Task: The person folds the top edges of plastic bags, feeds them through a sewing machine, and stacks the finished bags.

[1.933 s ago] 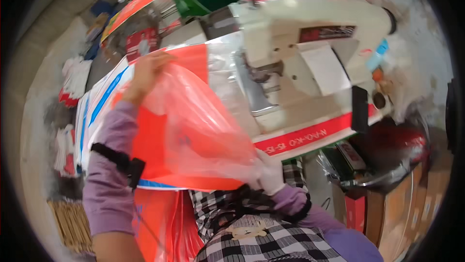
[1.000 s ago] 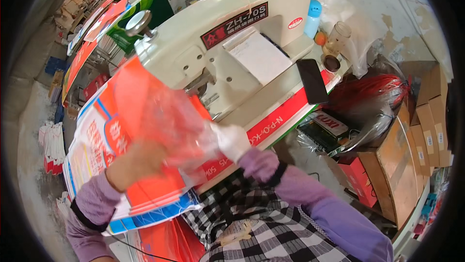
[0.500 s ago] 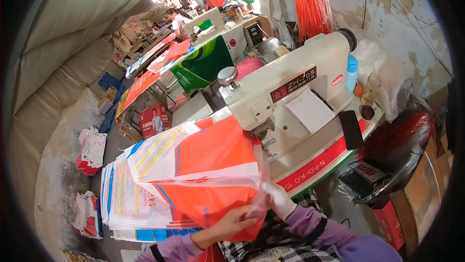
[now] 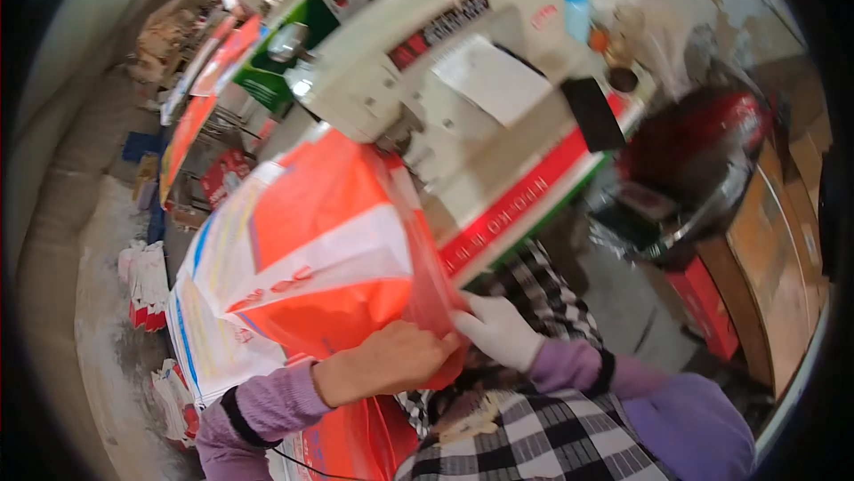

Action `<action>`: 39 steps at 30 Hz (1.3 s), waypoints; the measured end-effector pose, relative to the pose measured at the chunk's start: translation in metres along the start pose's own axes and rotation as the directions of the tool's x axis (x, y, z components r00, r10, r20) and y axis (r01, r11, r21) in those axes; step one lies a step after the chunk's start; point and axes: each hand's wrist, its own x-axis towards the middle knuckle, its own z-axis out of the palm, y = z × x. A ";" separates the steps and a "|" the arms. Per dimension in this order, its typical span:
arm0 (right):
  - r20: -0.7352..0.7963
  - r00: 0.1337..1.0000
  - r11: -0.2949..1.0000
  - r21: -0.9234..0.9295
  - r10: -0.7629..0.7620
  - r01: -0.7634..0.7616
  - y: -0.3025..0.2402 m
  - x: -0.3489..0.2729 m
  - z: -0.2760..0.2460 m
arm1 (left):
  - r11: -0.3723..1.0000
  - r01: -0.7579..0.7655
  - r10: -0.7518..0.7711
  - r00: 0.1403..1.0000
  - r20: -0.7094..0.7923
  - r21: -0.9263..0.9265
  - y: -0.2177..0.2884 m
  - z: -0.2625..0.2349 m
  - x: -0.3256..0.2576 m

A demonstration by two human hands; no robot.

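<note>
Pinching the orange-and-white sack [image 4: 311, 214] with left hand [image 4: 387, 361] and gloved right hand [image 4: 501, 332], we judged even tension best.

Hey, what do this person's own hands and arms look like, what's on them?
The left hand is bare; the right hand wears a white glove. The left sleeve and right sleeve are purple, each with a black band around the forearm.

The view's upper edge cropped the sewing machine [image 4: 356, 94]; its label [image 4: 440, 29] was blurred. The left hand [image 4: 396, 361] hid its own fingertips
</note>
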 end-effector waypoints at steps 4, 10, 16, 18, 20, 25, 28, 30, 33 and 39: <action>-0.143 0.989 0.984 -0.176 -0.039 0.013 -0.001 0.017 0.008 | 0.996 -0.071 0.083 0.962 0.260 -0.056 0.003 -0.035 0.021; -0.104 0.987 0.878 -0.475 -0.122 0.059 0.007 0.004 0.009 | 0.896 0.016 -0.090 0.985 0.146 0.444 -0.115 -0.077 0.036; -0.047 0.997 0.659 -0.752 -0.058 0.003 -0.004 0.138 -0.028 | 0.875 0.056 -0.264 0.888 -0.377 -0.482 -0.137 -0.021 -0.041; -0.065 0.991 0.517 -0.856 -0.116 0.004 -0.020 0.190 -0.013 | 0.931 0.304 -0.299 0.953 -0.058 0.203 -0.014 0.001 0.013; -0.054 0.986 0.456 -0.889 -0.157 0.025 0.022 0.252 0.001 | 0.918 0.154 -0.152 0.988 -0.034 0.364 0.059 0.018 0.074; -0.806 0.467 0.588 -0.190 0.364 -0.786 -0.111 0.141 0.001 | 0.955 0.113 0.038 0.870 -0.492 0.274 -0.054 -0.080 0.111; 0.112 0.989 0.793 -0.610 0.094 -0.007 0.071 0.120 0.000 | 0.934 0.353 -0.355 0.934 0.039 0.051 -0.175 -0.078 0.092; 0.136 0.965 0.974 0.004 -0.224 0.226 0.073 0.073 0.000 | 0.981 0.147 -0.087 0.915 0.393 -0.124 -0.189 -0.015 0.075; 0.145 0.987 0.997 -0.022 0.073 -0.070 0.037 0.040 -0.013 | 0.949 -0.133 0.145 0.989 0.022 -0.287 -0.129 0.042 0.024; 0.259 0.951 0.924 0.295 0.168 -0.244 0.016 0.051 0.000 | 0.961 0.071 -0.163 0.925 -0.342 -0.266 -0.090 0.019 0.024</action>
